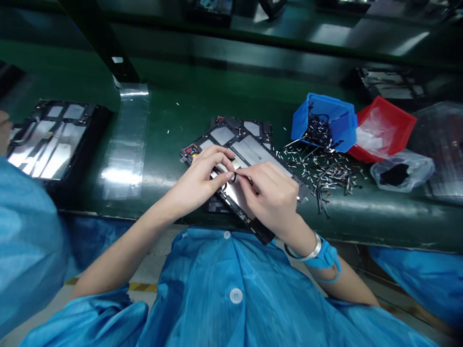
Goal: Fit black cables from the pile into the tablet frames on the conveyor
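An open tablet chassis with silver shielding lies tilted at the near edge of the dark green bench. Both hands rest over its middle. My left hand has its fingers curled, thumb and forefinger pinched on a small black flex part. My right hand is closed in a pinch on the other end of the same small part, a bracelet and blue wrist strap on its wrist. A second chassis lies partly under the first.
A tipped blue bin spills several small black and white parts to the right. Beside it sit a red bin and a clear bag. Another chassis and a clear film strip lie left. A person's blue sleeve is at left.
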The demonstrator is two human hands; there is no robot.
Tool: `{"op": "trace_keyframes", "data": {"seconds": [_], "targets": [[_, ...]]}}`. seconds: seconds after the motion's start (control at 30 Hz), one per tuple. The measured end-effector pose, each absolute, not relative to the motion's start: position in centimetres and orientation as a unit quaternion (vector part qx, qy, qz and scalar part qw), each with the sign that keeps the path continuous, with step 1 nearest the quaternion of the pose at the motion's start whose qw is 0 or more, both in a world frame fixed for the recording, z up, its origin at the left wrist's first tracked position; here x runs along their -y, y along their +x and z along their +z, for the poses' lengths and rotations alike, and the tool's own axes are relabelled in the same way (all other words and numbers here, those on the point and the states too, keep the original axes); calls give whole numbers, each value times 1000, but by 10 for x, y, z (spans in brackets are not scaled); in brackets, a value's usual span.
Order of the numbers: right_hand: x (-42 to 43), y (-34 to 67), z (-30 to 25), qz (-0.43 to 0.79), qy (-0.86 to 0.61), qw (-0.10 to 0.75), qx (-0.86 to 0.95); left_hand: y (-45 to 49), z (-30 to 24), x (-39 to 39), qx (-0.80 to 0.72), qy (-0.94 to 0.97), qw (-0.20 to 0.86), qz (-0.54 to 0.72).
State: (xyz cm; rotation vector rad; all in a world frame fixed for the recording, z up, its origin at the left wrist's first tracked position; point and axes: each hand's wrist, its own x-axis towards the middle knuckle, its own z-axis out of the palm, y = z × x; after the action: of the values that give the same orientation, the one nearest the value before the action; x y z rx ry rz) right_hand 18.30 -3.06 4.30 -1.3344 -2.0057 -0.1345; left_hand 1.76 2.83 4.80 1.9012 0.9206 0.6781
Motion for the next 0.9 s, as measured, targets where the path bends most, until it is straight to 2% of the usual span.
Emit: {"op": "trace_keyframes", "data": {"seconds": [0.23,0.43,0.53,0.63,0.73,0.9], "targets": [[30,186,47,62,-550,392,734,18,44,-29,-368,765,448,282],[32,185,50,93,-530,411,736,9,49,-21,-334,789,416,304],[35,182,48,56,-485,381,785,-4,50,-6,-349,800,341,349],[40,179,44,-22,-439,312,842,-16,37,15,-382,795,234,409],[46,178,43,-68,-415,262,869,-19,16,36,-367,817,176,409],[54,181,45,-62,-413,254,872,-14,-8,52,-340,850,121,385]]}}
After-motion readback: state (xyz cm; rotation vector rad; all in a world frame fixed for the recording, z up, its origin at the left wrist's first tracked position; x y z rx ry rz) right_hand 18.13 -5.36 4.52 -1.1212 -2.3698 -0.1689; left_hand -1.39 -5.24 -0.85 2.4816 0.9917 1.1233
